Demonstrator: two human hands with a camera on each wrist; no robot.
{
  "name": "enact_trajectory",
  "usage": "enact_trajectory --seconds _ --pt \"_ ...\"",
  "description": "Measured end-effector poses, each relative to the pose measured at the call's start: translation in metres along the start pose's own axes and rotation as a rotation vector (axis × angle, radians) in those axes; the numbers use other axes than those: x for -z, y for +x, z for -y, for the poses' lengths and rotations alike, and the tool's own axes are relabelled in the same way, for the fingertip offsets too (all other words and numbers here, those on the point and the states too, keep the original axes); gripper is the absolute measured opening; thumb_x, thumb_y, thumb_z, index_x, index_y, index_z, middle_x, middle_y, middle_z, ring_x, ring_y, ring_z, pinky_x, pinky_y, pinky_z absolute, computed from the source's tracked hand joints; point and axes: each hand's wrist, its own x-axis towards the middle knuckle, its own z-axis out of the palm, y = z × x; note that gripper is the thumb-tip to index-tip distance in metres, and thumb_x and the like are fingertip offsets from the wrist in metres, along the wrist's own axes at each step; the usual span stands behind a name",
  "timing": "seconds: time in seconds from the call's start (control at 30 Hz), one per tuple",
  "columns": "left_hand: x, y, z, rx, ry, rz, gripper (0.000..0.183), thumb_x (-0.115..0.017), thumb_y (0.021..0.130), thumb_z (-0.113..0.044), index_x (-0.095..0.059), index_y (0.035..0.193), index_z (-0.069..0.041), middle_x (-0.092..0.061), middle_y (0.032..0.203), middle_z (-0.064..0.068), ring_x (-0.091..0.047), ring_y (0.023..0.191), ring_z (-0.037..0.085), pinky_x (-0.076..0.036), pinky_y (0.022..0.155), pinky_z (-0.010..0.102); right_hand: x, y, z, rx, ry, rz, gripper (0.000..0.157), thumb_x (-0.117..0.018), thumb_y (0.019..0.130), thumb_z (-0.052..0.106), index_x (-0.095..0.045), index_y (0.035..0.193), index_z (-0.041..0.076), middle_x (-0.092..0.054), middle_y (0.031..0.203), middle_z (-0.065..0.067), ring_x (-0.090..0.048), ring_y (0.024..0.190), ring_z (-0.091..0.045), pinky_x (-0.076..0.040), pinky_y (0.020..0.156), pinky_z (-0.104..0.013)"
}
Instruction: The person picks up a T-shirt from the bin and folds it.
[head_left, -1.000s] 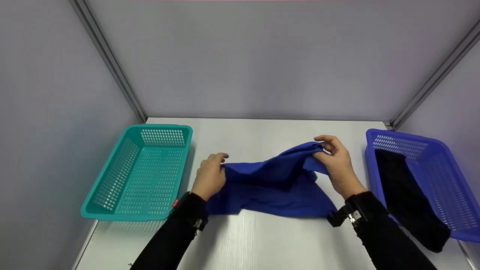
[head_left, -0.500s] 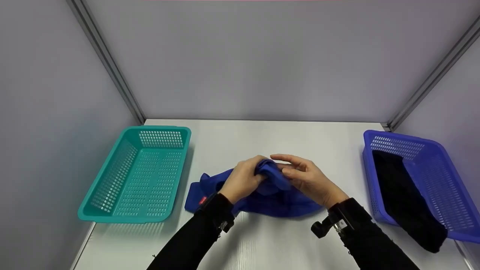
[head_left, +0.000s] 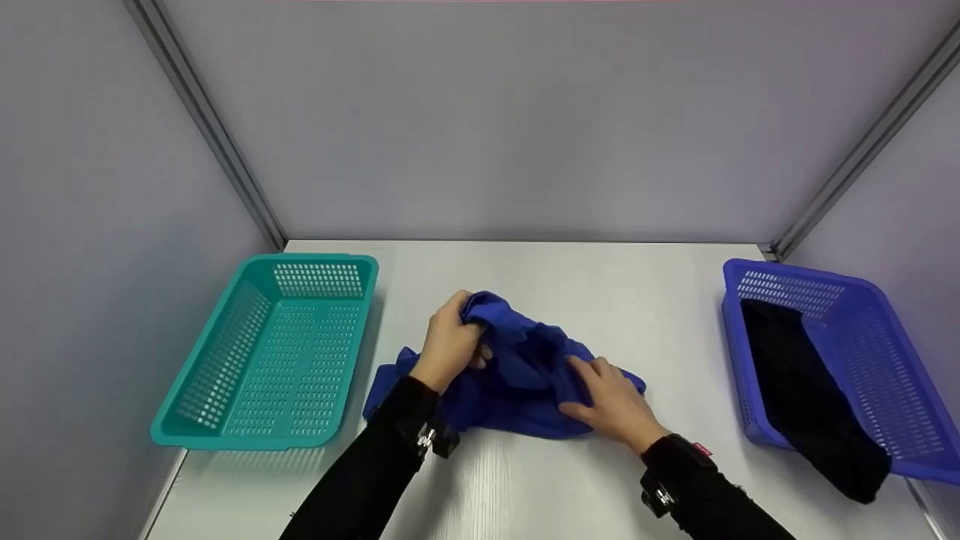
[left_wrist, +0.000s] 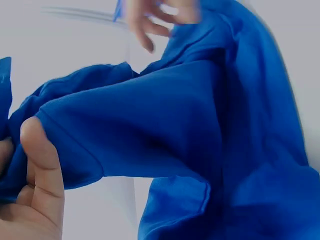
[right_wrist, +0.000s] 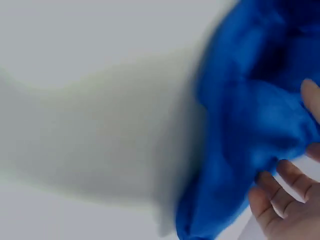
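Your left hand [head_left: 450, 341] grips a bunched fold of the blue cloth [head_left: 517, 375], lifting it off the white table [head_left: 525, 480]. Your right hand [head_left: 611, 401] lies flat-fingered on the cloth's lower part, pinning it mid-table between the teal basket [head_left: 270, 352] and blue basket [head_left: 825, 360]

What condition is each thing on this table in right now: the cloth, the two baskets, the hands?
blue cloth: bunched on the table, one part lifted.
left hand: grips the raised fold of the blue cloth.
right hand: fingers fairly straight, pressing on the blue cloth.
teal basket: upright, nothing visible inside.
blue basket: upright, holds a black cloth that hangs over its near edge.
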Motion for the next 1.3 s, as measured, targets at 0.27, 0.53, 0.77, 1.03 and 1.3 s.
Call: enact_trajectory --seconds 0.27,0.53,0.77,1.03,1.3 --pt "0.004 0.003 0.0 0.044 -0.032 -0.051 0.01 -0.056 0.102 -0.001 -0.057 0.111 -0.004 -0.064 0.066 0.018 -0.062 0.046 0.021 -0.054 0.044 0.033 -0.019 -0.011 -0.003 0.257 -0.365 0.022 0.057 -0.078 0.092 0.023 -0.058 0.146 0.029 -0.058 0.097 -0.013 -0.059 0.068 -0.026 -0.046 0.061 -0.043" --pt "0.016 0.007 0.004 0.048 -0.039 -0.104 0.015 -0.055 0.101 0.002 -0.059 0.115 -0.002 -0.068 0.081 0.022 -0.068 0.053 0.025 -0.056 0.047 0.034 -0.018 -0.012 -0.022 0.282 -0.502 -0.255 0.013 -0.071 0.087 0.003 -0.059 0.09 0.001 -0.059 0.073 -0.01 -0.063 0.06 -0.03 -0.051 0.062 -0.045" --pt "0.034 0.016 0.01 0.09 -0.068 -0.203 0.017 -0.053 0.104 -0.001 -0.058 0.119 -0.003 -0.069 0.089 0.023 -0.072 0.059 0.032 -0.057 0.049 0.035 0.001 -0.014 -0.04 0.237 -0.557 -0.423 0.017 -0.069 0.075 -0.009 -0.056 0.082 -0.001 -0.06 0.058 -0.014 -0.067 0.056 -0.035 -0.057 0.084 -0.054" --pt "0.058 0.025 0.018 0.099 -0.3 -0.261 0.028 -0.043 0.108 0.002 -0.046 0.136 0.002 -0.059 0.126 0.024 -0.071 0.1 0.032 -0.061 0.084 0.036 0.011 -0.027 -0.057 0.115 -0.574 -0.427 0.018 -0.074 0.078 -0.008 -0.058 0.072 0.0 -0.059 0.053 -0.015 -0.06 0.045 -0.033 -0.055 0.057 -0.049" --pt "0.06 0.018 0.034 -0.044 0.088 -0.082 0.078 -0.049 0.101 -0.001 -0.011 0.167 -0.015 0.028 0.169 0.011 0.001 0.158 0.035 -0.023 0.123 0.051 0.007 -0.035 -0.06 0.092 -0.465 -0.109 0.035 -0.08 0.087 0.019 -0.059 0.061 0.007 -0.06 0.059 -0.007 -0.06 0.056 -0.029 -0.047 0.061 -0.045"
